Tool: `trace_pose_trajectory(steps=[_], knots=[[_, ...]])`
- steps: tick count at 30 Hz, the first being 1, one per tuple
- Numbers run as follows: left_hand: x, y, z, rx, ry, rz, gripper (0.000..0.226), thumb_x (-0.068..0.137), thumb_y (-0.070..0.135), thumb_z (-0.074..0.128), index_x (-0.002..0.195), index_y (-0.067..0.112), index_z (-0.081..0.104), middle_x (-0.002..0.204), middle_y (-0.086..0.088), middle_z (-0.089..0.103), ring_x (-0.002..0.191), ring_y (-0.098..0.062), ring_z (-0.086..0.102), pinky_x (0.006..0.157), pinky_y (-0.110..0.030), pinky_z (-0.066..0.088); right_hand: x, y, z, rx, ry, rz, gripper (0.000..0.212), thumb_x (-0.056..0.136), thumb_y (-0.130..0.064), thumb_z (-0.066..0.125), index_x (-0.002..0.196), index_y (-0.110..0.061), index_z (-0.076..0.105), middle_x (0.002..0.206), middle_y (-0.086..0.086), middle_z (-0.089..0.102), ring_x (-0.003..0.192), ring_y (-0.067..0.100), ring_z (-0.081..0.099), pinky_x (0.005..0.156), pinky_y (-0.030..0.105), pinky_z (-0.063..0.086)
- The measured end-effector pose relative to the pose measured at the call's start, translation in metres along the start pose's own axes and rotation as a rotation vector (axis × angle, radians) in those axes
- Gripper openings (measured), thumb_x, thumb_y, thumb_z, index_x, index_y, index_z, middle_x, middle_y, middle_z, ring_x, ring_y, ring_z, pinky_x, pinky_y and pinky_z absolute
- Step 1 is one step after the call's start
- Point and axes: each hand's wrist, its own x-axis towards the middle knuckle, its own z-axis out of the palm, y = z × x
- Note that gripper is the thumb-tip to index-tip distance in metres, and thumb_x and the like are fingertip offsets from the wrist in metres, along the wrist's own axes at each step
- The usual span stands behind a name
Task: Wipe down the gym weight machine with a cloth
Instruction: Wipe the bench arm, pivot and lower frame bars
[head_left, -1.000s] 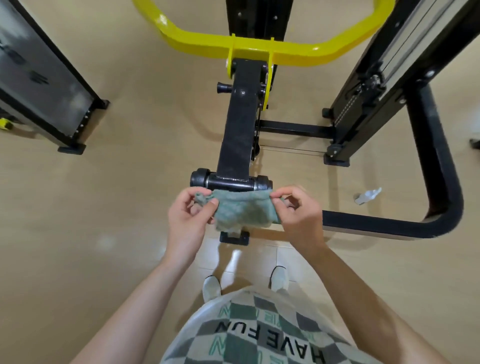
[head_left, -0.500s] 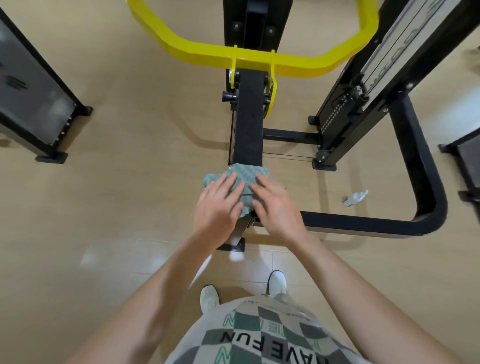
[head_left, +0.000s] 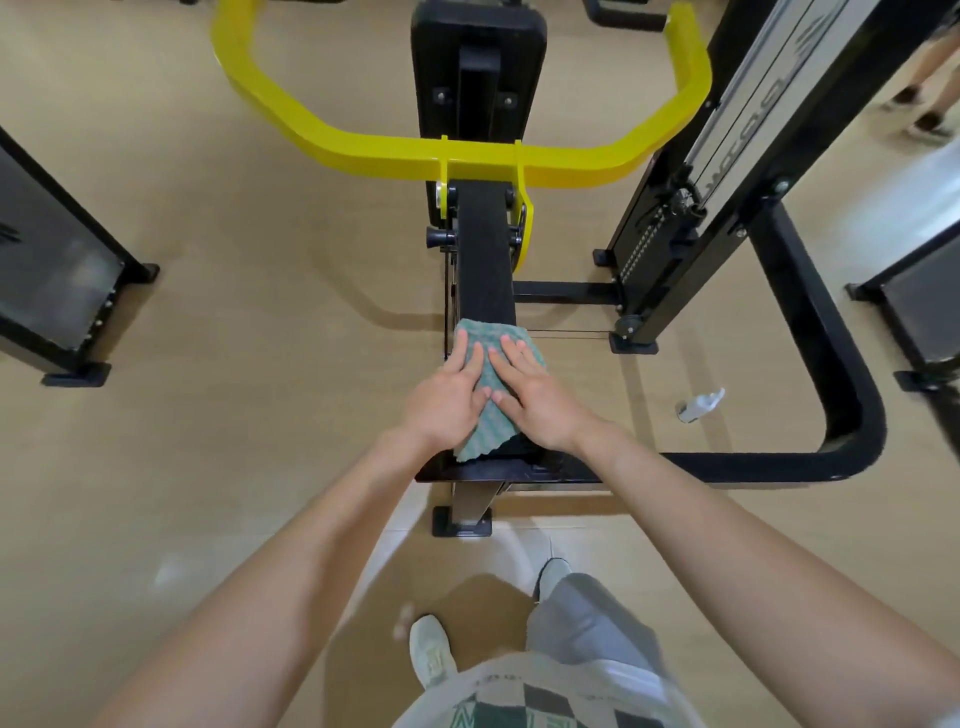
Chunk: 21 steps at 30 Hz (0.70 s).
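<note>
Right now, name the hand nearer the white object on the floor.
Right. The right hand rests on the cloth, left of the white object; the left hand lies farther left.

- One green cloth (head_left: 491, 384).
- Two bare hands flat on it: left hand (head_left: 447, 402), right hand (head_left: 540, 400).
- One weight machine (head_left: 810, 322) in the centre, with one yellow bar (head_left: 363, 140), one black beam (head_left: 483, 249) and one weight tower (head_left: 670, 228).
- Two other machines, cut off at the edges: left machine (head_left: 57, 291), right machine (head_left: 919, 301).
- One white bottle (head_left: 698, 408) on the floor.
- Two white shoes: left shoe (head_left: 431, 649), right shoe (head_left: 553, 571).
- Two blurred feet of another person (head_left: 927, 122), top right.
</note>
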Motion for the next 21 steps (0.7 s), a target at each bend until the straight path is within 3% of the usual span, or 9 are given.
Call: trace_pose_trajectory(steps=[6, 13, 16, 21], knots=[[0.048, -0.001, -0.008, -0.091, 0.056, -0.076, 0.064, 0.107, 0.035, 0.042, 0.162, 0.017, 0.013, 0.169, 0.004, -0.013, 0.146, -0.027, 0.037, 0.109, -0.041, 0.042, 0.045, 0.025, -0.017, 0.244, 0.011, -0.011, 0.06, 0.107, -0.027, 0.045, 0.161, -0.026, 0.018, 0.168, -0.012, -0.002, 0.153, 0.013, 0.014, 0.123, 0.034, 0.024], [0.119, -0.005, -0.034, -0.142, 0.075, -0.159, 0.065, 0.106, 0.033, 0.047, 0.162, 0.017, 0.017, 0.169, 0.004, -0.01, 0.146, -0.025, 0.038, 0.109, -0.04, 0.042, 0.118, 0.055, -0.047, 0.338, -0.026, -0.066, 0.061, 0.107, -0.028, 0.043, 0.161, -0.023, 0.015, 0.168, -0.01, -0.001, 0.154, 0.008, 0.005, 0.126, 0.036, 0.015], [0.148, -0.01, -0.045, -0.087, 0.066, -0.158, 0.064, 0.108, 0.034, 0.043, 0.162, 0.016, 0.016, 0.17, 0.002, -0.01, 0.148, -0.026, 0.034, 0.109, -0.042, 0.042, 0.147, 0.068, -0.054, 0.26, 0.029, -0.116, 0.06, 0.108, -0.031, 0.041, 0.161, -0.015, 0.017, 0.169, -0.004, 0.002, 0.155, 0.009, 0.003, 0.127, 0.034, 0.011], [0.183, -0.021, -0.053, 0.221, 0.083, -0.108, 0.06, 0.11, 0.036, 0.029, 0.161, 0.008, 0.014, 0.169, -0.014, 0.002, 0.156, -0.032, 0.0, 0.127, -0.042, 0.01, 0.179, 0.076, -0.067, 0.221, 0.059, -0.167, 0.058, 0.109, -0.027, 0.038, 0.159, -0.006, 0.018, 0.168, 0.008, 0.001, 0.156, 0.018, 0.002, 0.126, 0.03, 0.004]])
